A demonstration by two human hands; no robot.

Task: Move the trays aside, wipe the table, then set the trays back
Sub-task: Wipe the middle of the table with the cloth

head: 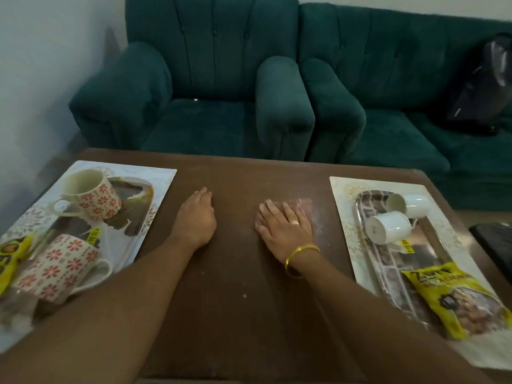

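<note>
Two trays (163, 189) (343, 206) sat aside as my flat right hand (285, 225) pressed the cloth (303, 206) down, left hand (196, 217) open; wiping toward me seemed next.

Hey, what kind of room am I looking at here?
Probably a home living room: a green armchair beside a matching sofa, facing a low brown coffee table with trays of mugs.

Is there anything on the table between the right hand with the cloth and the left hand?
No. Only bare brown wooden table shows between the right hand, flat on the pinkish cloth, and the left hand.
</note>
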